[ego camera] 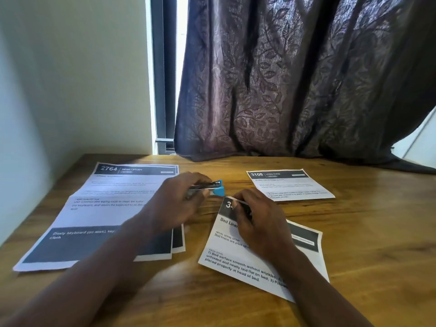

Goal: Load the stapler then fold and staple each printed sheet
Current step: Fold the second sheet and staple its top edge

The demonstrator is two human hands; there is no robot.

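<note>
My left hand [179, 204] grips a small blue stapler [215, 188] just above the wooden table [365, 244], its blue end pointing right. My right hand [257, 223] pinches the top corner of a folded printed sheet [238, 263] headed "Bed Linen", which lies tilted on the table in front of me. The stapler's nose is a little left of and above that pinched corner. A stack of unfolded sheets [103, 208] numbered 2764 lies at the left. Another folded sheet [290, 184] numbered 3108 lies at the back right.
A dark patterned curtain [295, 79] hangs behind the table and drapes onto its far edge. A pale wall [70, 79] borders the table's left side. A dark window frame [164, 72] shows between wall and curtain.
</note>
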